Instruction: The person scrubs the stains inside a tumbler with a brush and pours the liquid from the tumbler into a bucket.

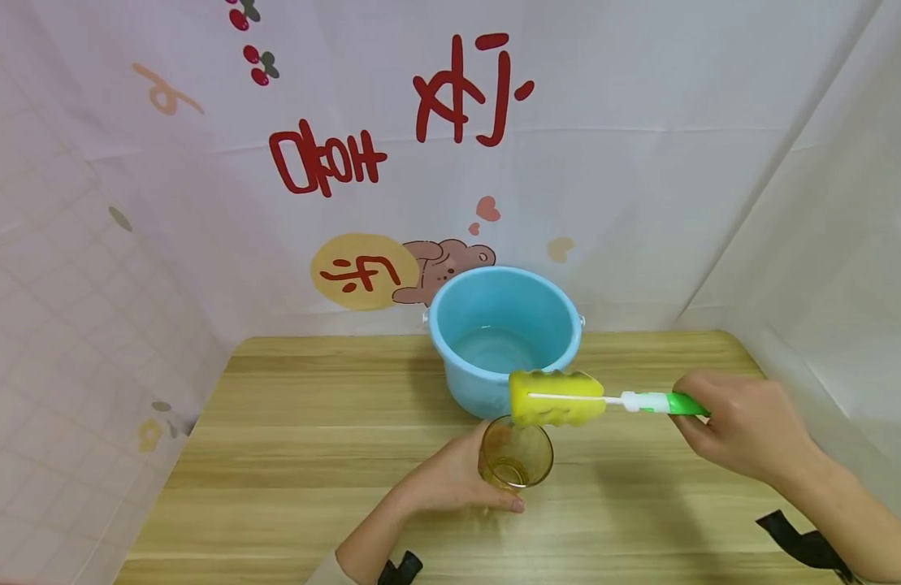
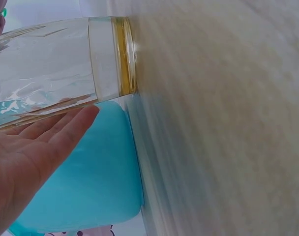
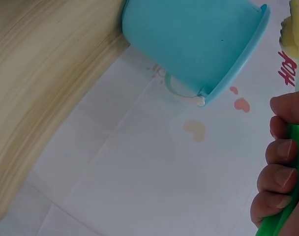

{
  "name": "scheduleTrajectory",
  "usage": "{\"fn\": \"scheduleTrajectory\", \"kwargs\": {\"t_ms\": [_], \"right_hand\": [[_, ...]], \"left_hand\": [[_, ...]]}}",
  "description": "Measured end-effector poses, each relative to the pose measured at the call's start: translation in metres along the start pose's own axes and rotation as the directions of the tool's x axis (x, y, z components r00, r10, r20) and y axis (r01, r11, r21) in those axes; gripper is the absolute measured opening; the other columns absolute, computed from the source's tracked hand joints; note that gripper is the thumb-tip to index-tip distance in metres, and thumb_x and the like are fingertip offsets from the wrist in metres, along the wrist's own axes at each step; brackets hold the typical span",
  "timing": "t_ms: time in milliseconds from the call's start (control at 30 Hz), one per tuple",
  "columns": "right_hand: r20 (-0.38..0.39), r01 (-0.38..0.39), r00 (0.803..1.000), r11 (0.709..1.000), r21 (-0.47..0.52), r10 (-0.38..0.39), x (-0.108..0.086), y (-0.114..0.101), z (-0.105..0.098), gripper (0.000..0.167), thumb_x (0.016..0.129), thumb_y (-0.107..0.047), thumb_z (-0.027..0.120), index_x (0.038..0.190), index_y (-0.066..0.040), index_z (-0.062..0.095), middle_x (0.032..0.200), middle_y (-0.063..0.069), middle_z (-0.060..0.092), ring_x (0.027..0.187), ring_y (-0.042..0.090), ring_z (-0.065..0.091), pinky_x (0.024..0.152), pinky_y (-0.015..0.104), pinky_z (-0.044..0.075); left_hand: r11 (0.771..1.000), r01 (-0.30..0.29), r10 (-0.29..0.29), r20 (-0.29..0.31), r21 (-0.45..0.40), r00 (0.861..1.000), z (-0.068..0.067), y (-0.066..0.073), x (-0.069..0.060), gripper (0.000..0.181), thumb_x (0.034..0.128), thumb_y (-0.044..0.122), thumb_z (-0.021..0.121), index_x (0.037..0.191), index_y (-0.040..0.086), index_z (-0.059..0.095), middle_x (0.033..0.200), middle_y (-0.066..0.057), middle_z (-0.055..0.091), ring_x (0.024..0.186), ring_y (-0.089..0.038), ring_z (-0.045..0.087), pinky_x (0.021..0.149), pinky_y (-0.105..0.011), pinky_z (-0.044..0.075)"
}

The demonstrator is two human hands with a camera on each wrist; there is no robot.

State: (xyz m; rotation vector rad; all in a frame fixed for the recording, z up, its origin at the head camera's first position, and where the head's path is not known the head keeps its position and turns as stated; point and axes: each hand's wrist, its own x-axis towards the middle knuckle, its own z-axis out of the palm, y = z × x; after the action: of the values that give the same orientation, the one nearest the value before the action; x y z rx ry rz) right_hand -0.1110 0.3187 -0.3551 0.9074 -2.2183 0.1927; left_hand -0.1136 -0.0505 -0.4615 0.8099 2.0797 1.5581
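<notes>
In the head view the left hand [image 1: 457,478] is around an amber glass [image 1: 517,455], thumb on the near side and fingers on the far side. The left wrist view has the glass [image 2: 56,69] close to the table, with the left hand's fingers [image 2: 66,132] along its side. A sponge brush with a yellow head [image 1: 556,398] is held level by the right hand [image 1: 742,422], which grips its green and white handle; the head is above the glass rim's far side. In the right wrist view the fingers [image 3: 277,172] curl round the green handle [image 3: 298,147].
A light blue bucket [image 1: 457,374] with some water inside stands on the wooden table [image 1: 296,455], just beyond the glass. Behind the table hangs a white cloth [image 1: 640,203] with red writing and printed figures. Its handle [image 3: 176,91] hangs at the bucket's side.
</notes>
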Motion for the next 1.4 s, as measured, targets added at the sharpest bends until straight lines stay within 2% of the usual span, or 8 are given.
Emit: {"fn": "scheduleTrajectory", "kwargs": {"t_ms": [200, 433, 633, 867, 1000, 1100, 1267, 1400], "right_hand": [[0.071, 0.027, 0.997, 1.000, 0.016, -0.028, 0.001, -0.001, 0.000, 0.044, 0.107, -0.047, 0.034, 0.075, -0.025, 0.056, 0.066, -0.023, 0.040, 0.057, -0.009, 0.023, 0.043, 0.014, 0.021], [0.080, 0.114, 0.990, 0.993, 0.011, -0.114, 0.013, -0.002, -0.001, 0.038, 0.104, -0.038, 0.034, 0.072, -0.024, 0.049, 0.066, -0.023, 0.029, 0.057, -0.007, 0.017, 0.047, 0.012, 0.015], [0.101, 0.166, 0.981, 0.986, 0.003, -0.166, 0.024, -0.005, -0.002, 0.033, 0.100, -0.032, 0.031, 0.070, -0.024, 0.043, 0.066, -0.021, 0.024, 0.060, -0.006, 0.010, 0.049, 0.012, 0.009], [0.130, 0.239, 0.962, 0.970, 0.037, -0.242, 0.038, -0.007, -0.005, 0.026, 0.094, -0.024, 0.031, 0.070, -0.023, 0.040, 0.067, -0.017, 0.024, 0.061, -0.004, 0.010, 0.050, 0.013, 0.010], [0.170, 0.259, 0.949, 0.964, 0.055, -0.265, 0.045, -0.006, -0.006, 0.015, 0.084, -0.018, 0.040, 0.070, -0.022, 0.040, 0.068, -0.016, 0.023, 0.062, -0.002, 0.011, 0.050, 0.014, 0.010], [0.193, 0.276, 0.940, 0.960, 0.051, -0.280, 0.051, -0.006, -0.007, 0.011, 0.080, -0.016, 0.040, 0.070, -0.021, 0.041, 0.067, -0.015, 0.023, 0.062, -0.001, 0.011, 0.051, 0.016, 0.011], [0.202, 0.307, 0.930, 0.951, 0.029, -0.307, 0.062, -0.009, -0.008, 0.017, 0.082, -0.017, 0.032, 0.071, -0.020, 0.044, 0.066, -0.014, 0.022, 0.060, 0.001, 0.012, 0.051, 0.017, 0.011], [0.214, 0.321, 0.923, 0.947, 0.026, -0.319, 0.069, -0.010, -0.010, 0.011, 0.077, -0.014, 0.037, 0.071, -0.019, 0.045, 0.065, -0.013, 0.024, 0.058, 0.002, 0.015, 0.050, 0.018, 0.012]], "left_hand": [[1.000, 0.006, -0.006, 0.005, 0.008, 1.000, 0.000, 0.000, 0.000, 0.094, 0.0777, 0.031, 0.096, 0.153, 0.029, 0.040, 0.140, 0.009, 0.058, 0.131, -0.017, 0.057, 0.113, -0.038, 0.045], [1.000, 0.011, -0.011, 0.008, 0.016, 1.000, 0.000, 0.002, -0.001, 0.094, 0.0770, 0.028, 0.097, 0.152, 0.033, 0.040, 0.140, 0.015, 0.056, 0.130, -0.007, 0.054, 0.114, -0.031, 0.041], [1.000, -0.006, 0.006, 0.014, 0.011, 1.000, -0.001, 0.002, 0.000, 0.097, 0.0768, 0.031, 0.097, 0.153, 0.035, 0.038, 0.141, 0.015, 0.056, 0.131, -0.007, 0.053, 0.116, -0.032, 0.039], [1.000, 0.015, -0.016, 0.012, 0.020, 1.000, 0.000, 0.002, 0.000, 0.094, 0.0783, 0.029, 0.096, 0.153, 0.033, 0.039, 0.138, 0.014, 0.057, 0.129, -0.006, 0.054, 0.117, -0.033, 0.038], [1.000, 0.017, -0.017, 0.011, 0.022, 1.000, 0.000, 0.002, 0.000, 0.094, 0.0783, 0.028, 0.096, 0.153, 0.032, 0.039, 0.137, 0.014, 0.058, 0.129, -0.006, 0.054, 0.117, -0.033, 0.038], [0.999, 0.023, -0.023, 0.003, 0.031, 1.000, 0.000, 0.002, 0.000, 0.094, 0.0776, 0.029, 0.097, 0.153, 0.031, 0.040, 0.136, 0.014, 0.058, 0.128, -0.006, 0.054, 0.116, -0.033, 0.039], [0.998, 0.035, -0.035, -0.006, 0.046, 0.999, 0.000, 0.001, 0.000, 0.093, 0.0765, 0.032, 0.097, 0.151, 0.030, 0.042, 0.134, 0.015, 0.058, 0.126, -0.005, 0.055, 0.115, -0.033, 0.039], [0.999, 0.037, -0.037, -0.005, 0.039, 0.999, 0.000, 0.002, 0.001, 0.093, 0.0767, 0.030, 0.097, 0.152, 0.031, 0.042, 0.134, 0.014, 0.058, 0.126, -0.006, 0.055, 0.116, -0.033, 0.039]]}}
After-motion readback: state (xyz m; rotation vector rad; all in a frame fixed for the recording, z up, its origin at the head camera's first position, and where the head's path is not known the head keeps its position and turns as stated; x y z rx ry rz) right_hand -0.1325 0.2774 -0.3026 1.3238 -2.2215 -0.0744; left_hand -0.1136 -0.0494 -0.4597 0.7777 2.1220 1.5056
